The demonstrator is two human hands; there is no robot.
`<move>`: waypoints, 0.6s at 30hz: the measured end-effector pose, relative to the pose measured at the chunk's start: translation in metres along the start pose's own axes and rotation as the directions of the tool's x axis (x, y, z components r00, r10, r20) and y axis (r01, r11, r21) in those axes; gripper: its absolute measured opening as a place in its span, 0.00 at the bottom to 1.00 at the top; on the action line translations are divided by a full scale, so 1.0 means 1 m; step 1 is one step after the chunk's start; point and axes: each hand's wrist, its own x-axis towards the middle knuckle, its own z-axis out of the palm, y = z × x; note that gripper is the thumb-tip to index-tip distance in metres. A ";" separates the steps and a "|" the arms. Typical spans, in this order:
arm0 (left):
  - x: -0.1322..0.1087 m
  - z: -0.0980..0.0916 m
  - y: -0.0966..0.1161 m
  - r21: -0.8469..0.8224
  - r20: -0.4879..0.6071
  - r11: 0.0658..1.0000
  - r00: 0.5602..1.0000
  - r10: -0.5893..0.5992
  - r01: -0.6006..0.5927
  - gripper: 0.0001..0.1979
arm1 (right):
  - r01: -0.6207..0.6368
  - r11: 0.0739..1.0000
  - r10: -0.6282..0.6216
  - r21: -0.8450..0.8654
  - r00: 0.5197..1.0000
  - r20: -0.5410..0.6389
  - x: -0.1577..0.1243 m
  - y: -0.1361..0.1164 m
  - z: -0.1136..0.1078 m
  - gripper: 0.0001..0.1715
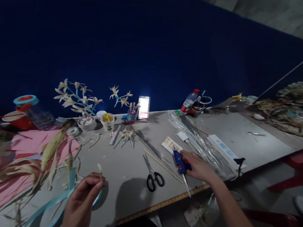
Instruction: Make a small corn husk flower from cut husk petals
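Observation:
My left hand [86,193] pinches a small pale husk petal [100,169] upright between thumb and fingertips, above the near left of the table. My right hand [196,165] is closed on a blue glue gun [180,162], which lies on its side with a glue stick poking out toward the table's front edge. Beyond the gun's nozzle is a white and tan card [171,145]. Black-handled scissors [152,175] lie open between my hands. Light blue tape [47,207] curls beside my left hand.
Husk flowers [78,98] stand at the back left. Dried husks [19,167] cover pink paper [31,143]. Thin wires [197,140], a power strip [224,149] and a bottle [189,101] are on the right. A lit phone screen [143,107] stands by the wall.

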 end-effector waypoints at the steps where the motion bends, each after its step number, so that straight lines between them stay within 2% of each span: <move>1: 0.000 0.000 -0.001 0.000 -0.004 1.000 1.000 0.002 -0.002 0.12 | 0.004 1.000 -0.004 0.017 1.000 0.017 0.002 0.003 -0.002 0.28; 6: 0.001 0.001 -0.002 0.009 -0.027 1.000 1.000 -0.007 0.007 0.13 | -0.004 0.987 -0.009 0.158 0.997 0.077 0.009 0.023 -0.015 0.33; 9: 0.000 0.003 -0.002 0.027 0.001 1.000 1.000 -0.002 0.002 0.13 | -0.021 0.959 0.005 0.282 0.998 0.058 0.014 0.035 -0.021 0.28; 12: 0.000 0.002 -0.002 0.024 0.020 1.000 1.000 0.001 -0.001 0.12 | -0.025 0.908 0.040 0.419 0.999 -0.028 0.019 0.041 -0.020 0.25; 14: 0.000 0.001 -0.003 0.018 0.019 1.000 1.000 -0.003 0.002 0.11 | -0.022 0.864 0.089 0.502 0.990 -0.109 0.021 0.041 -0.018 0.27; 16: 0.001 0.000 -0.004 0.014 0.022 1.000 1.000 -0.010 0.009 0.11 | -0.010 0.816 0.160 0.578 0.965 -0.209 0.020 0.039 -0.017 0.30; 18: 0.002 0.000 -0.005 0.019 0.035 1.000 0.999 -0.020 0.019 0.10 | 0.017 0.762 0.243 0.647 0.919 -0.311 0.016 0.032 -0.019 0.32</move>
